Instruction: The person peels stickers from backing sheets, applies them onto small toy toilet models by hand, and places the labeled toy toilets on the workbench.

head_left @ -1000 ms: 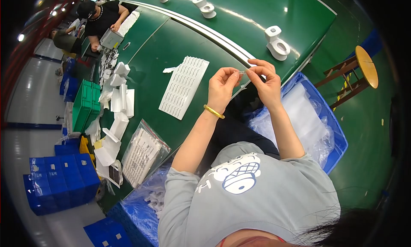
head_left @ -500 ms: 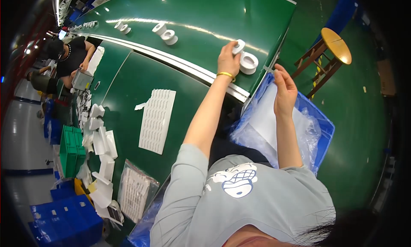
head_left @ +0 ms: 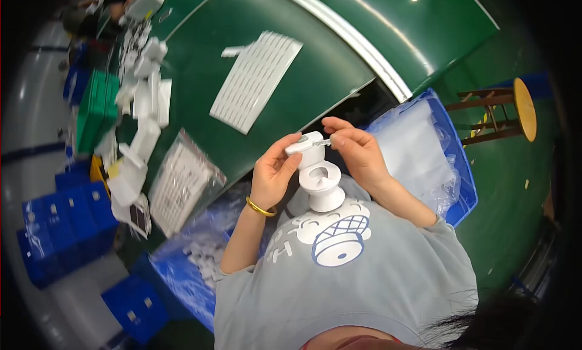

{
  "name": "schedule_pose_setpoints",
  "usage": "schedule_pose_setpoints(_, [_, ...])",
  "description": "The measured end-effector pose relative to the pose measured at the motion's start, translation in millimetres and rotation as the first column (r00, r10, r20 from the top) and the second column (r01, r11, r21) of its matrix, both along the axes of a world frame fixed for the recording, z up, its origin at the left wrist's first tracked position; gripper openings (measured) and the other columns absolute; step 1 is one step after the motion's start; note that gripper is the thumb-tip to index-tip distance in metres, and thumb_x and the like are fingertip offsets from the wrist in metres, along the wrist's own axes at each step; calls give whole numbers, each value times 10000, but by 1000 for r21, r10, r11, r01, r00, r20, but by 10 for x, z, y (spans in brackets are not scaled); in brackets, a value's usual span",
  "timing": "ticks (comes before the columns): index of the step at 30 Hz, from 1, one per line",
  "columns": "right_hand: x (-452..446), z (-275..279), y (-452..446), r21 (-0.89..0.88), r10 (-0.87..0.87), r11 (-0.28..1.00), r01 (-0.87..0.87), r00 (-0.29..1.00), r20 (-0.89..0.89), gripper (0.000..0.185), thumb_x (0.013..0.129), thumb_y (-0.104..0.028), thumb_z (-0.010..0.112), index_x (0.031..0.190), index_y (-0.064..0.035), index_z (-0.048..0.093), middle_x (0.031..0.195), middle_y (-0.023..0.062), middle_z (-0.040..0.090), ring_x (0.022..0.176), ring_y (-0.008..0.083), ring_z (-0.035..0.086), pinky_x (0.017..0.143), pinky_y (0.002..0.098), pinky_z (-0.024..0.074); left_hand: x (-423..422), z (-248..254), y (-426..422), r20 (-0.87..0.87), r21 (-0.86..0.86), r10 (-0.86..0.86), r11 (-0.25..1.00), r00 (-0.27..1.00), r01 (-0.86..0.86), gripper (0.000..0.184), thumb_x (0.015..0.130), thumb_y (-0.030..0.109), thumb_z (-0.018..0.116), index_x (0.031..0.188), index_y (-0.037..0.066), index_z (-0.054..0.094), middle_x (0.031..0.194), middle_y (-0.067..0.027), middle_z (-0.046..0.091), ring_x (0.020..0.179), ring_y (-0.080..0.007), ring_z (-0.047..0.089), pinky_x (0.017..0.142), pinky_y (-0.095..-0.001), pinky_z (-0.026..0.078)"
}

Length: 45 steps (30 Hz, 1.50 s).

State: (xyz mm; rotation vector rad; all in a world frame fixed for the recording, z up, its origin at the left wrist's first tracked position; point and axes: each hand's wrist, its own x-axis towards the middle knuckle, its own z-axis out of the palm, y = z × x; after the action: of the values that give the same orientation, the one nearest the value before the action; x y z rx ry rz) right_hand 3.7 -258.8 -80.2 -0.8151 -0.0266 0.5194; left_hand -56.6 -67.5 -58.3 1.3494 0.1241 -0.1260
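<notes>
A small white toilet-shaped model (head_left: 321, 179), with a tank part on top and a round bowl below, is held in front of my chest. My left hand (head_left: 274, 173), with a gold bracelet at the wrist, is closed around its tank end. My right hand (head_left: 362, 157) pinches a narrow sticker strip (head_left: 321, 142) with dark lettering, its far end against or just over the tank's face. Whether the strip is stuck down, I cannot tell. On the green table lies a white sheet (head_left: 257, 82) with rows of strips, a piece peeled out at its upper left corner.
On my right stands a blue crate (head_left: 465, 186) lined with plastic film, and beyond it a wooden stool (head_left: 525, 110). A bag of white sheets (head_left: 183, 186) lies at the table edge. A green crate (head_left: 97, 110) and blue bins (head_left: 70, 228) are at left. Another person's hands work top left.
My left hand has taken the white toilet model off the far green surface and brought it to my chest. My right hand has moved inward with its strip. The view has turned downward.
</notes>
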Motion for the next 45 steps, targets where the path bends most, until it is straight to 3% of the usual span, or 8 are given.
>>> schedule_pose_setpoints(6, [-355, -160, 332, -168, 284, 944, -284, 959, -24, 106, 836, -93, 676, 896, -9, 702, 1279, 72, 503, 1086, 160, 509, 923, 300, 410, -667, -218, 145, -128, -44, 237, 969, 963, -244, 345, 961, 144, 523, 1278, 8, 513, 1093, -96, 613, 944, -120, 592, 796, -252, 502])
schedule_pose_setpoints(11, [-395, -94, 432, -281, 369, 894, -349, 929, 19, 111, 823, -108, 697, 886, -18, 712, 1240, 56, 517, 1064, 148, 517, 920, 297, 413, -812, -241, 196, -108, -72, 263, 960, 959, -271, 365, 983, 178, 468, 1297, -9, 479, 1199, -146, 571, 1047, -200, 593, 881, -322, 518])
schedule_pose_setpoints(22, [-327, -44, 417, -377, 395, 867, -326, 911, 121, 60, 797, -50, 707, 841, -9, 713, 1213, 57, 516, 1045, 147, 524, 886, 285, 453, -771, -224, 175, -66, -87, 247, 964, 967, -252, 370, 986, 188, 462, 1291, -19, 483, 1203, -153, 564, 1047, -208, 593, 884, -329, 517])
schedule_pose_setpoints(25, [-344, -40, 422, -380, 395, 866, -326, 910, 121, 52, 795, -44, 706, 831, -7, 710, 1211, 60, 516, 1036, 146, 527, 885, 285, 453, -773, -182, 150, -100, -109, 278, 951, 955, -289, 326, 976, 139, 485, 1266, -5, 522, 1135, -106, 603, 992, -139, 586, 844, -272, 496])
schedule_pose_setpoints(31, [-350, -36, 413, -411, 396, 858, -307, 906, 151, 39, 792, -32, 700, 818, -3, 707, 1203, 64, 524, 1029, 147, 531, 884, 284, 451, -780, -164, 129, -101, -100, 290, 949, 952, -300, 332, 973, 138, 488, 1268, -11, 517, 1139, -114, 602, 996, -144, 587, 849, -274, 496])
schedule_pose_setpoints(34, [-347, -29, 406, -411, 393, 861, -300, 905, 162, 44, 787, -31, 701, 819, -2, 707, 1194, 66, 532, 1031, 150, 534, 883, 284, 450, -793, -164, 141, -83, -99, 265, 957, 961, -273, 364, 959, 132, 508, 1284, -28, 487, 1185, -152, 574, 1040, -196, 593, 880, -311, 513])
schedule_pose_setpoints(37, [-349, -23, 399, -427, 393, 856, -292, 904, 170, 51, 785, -31, 700, 825, -1, 709, 1189, 70, 543, 1036, 156, 539, 888, 288, 448, -771, -180, 64, 29, -15, 313, 950, 949, -313, 381, 890, 53, 612, 1248, -34, 517, 1135, -132, 602, 1012, -164, 591, 880, -289, 487])
schedule_pose_setpoints(45, [-364, 49, 380, -557, 373, 813, -169, 886, 276, 108, 795, -50, 690, 884, 11, 693, 1208, 120, 575, 1050, 189, 569, 877, 306, 468, -791, -237, 6, -23, -41, 365, 930, 931, -365, 396, 865, 29, 639, 1238, -33, 520, 1127, -133, 608, 1019, -163, 590, 897, -290, 480])
